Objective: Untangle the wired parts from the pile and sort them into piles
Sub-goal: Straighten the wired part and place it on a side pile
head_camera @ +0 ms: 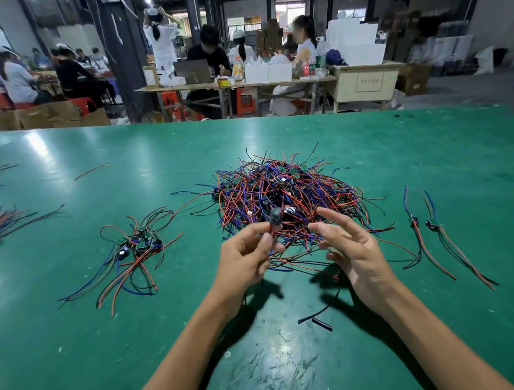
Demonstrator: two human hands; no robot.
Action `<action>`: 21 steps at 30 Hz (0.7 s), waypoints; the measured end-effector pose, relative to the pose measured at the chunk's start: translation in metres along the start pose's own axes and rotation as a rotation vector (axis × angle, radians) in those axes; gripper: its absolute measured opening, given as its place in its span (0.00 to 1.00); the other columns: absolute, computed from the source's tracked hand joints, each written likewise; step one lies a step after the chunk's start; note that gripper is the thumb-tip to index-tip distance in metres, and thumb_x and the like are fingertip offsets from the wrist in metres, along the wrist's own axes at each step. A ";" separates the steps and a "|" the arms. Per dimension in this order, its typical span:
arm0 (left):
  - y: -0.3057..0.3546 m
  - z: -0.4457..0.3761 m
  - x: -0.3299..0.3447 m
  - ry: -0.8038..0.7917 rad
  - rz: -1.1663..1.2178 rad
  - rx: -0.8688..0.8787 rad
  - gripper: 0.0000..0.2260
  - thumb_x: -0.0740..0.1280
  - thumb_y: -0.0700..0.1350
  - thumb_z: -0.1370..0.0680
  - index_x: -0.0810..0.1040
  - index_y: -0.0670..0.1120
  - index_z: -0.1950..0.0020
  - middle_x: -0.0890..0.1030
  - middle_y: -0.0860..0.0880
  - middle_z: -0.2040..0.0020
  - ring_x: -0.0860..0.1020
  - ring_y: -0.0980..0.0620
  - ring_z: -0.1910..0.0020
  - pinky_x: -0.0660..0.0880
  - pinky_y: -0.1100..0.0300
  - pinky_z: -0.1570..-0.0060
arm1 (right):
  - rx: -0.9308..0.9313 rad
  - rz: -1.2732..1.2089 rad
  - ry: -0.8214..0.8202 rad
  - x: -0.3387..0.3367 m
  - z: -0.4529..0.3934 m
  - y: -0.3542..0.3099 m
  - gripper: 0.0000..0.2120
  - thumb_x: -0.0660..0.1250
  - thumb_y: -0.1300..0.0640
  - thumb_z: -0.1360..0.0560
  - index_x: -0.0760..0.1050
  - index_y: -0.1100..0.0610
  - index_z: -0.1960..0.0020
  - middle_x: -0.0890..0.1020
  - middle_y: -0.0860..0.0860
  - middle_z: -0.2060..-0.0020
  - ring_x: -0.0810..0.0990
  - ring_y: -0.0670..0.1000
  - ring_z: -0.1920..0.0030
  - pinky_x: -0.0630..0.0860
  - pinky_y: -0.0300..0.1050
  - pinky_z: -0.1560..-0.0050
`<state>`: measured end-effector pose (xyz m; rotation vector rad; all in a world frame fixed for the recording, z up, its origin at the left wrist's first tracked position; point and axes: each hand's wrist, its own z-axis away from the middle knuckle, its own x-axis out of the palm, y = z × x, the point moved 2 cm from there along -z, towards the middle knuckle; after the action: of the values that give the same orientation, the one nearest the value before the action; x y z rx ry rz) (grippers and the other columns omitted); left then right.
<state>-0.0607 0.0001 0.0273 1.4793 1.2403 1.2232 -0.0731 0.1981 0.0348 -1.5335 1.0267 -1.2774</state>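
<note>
One wired part (pixel 274 216) is pinched in the left hand (pixel 245 258), dark head up, its leads trailing toward the tangled pile (pixel 290 198) just beyond. Right hand (pixel 350 249) hovers beside, fingers spread, holding nothing. Left sorted pile (pixel 134 250) lies nearer the gripping hand.
</note>
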 end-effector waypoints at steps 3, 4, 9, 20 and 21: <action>0.007 -0.007 -0.016 0.151 0.252 -0.022 0.09 0.64 0.42 0.19 0.79 0.48 0.41 0.83 0.52 0.60 0.62 0.61 0.80 0.57 0.70 0.83 | 0.015 0.036 -0.020 -0.002 0.000 0.000 0.18 0.75 0.46 0.32 0.83 0.43 0.42 0.87 0.50 0.47 0.78 0.42 0.59 0.68 0.46 0.52; 0.009 -0.009 -0.024 0.205 0.323 -0.017 0.09 0.64 0.41 0.19 0.79 0.48 0.40 0.83 0.53 0.60 0.61 0.62 0.80 0.57 0.70 0.84 | 0.022 0.045 -0.019 -0.002 0.000 0.001 0.18 0.75 0.46 0.32 0.84 0.44 0.43 0.87 0.50 0.48 0.78 0.43 0.60 0.68 0.47 0.52; 0.020 -0.011 -0.076 0.633 0.132 0.089 0.10 0.65 0.41 0.18 0.80 0.46 0.38 0.86 0.53 0.58 0.67 0.58 0.75 0.64 0.65 0.79 | 0.052 0.065 -0.033 -0.005 -0.002 0.005 0.15 0.75 0.50 0.31 0.85 0.48 0.45 0.87 0.52 0.52 0.77 0.43 0.62 0.68 0.46 0.55; 0.010 0.004 -0.104 0.847 -1.204 -0.161 0.24 0.65 0.42 0.22 0.69 0.45 0.25 0.60 0.43 0.21 0.57 0.42 0.24 0.55 0.44 0.29 | -0.292 1.028 0.120 -0.012 -0.002 0.009 0.08 0.74 0.51 0.26 0.83 0.40 0.49 0.82 0.38 0.59 0.76 0.44 0.52 0.74 0.44 0.49; 0.010 0.002 -0.100 0.802 -1.229 -0.146 0.22 0.64 0.43 0.21 0.71 0.46 0.26 0.62 0.44 0.21 0.57 0.44 0.24 0.55 0.44 0.29 | -0.268 1.122 0.043 -0.012 -0.001 0.011 0.10 0.73 0.46 0.26 0.82 0.39 0.46 0.80 0.38 0.57 0.73 0.45 0.50 0.73 0.47 0.47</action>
<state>-0.0612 -0.0999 0.0200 -0.1154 2.0250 0.9349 -0.0761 0.2061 0.0214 -0.8096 1.7660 -0.3787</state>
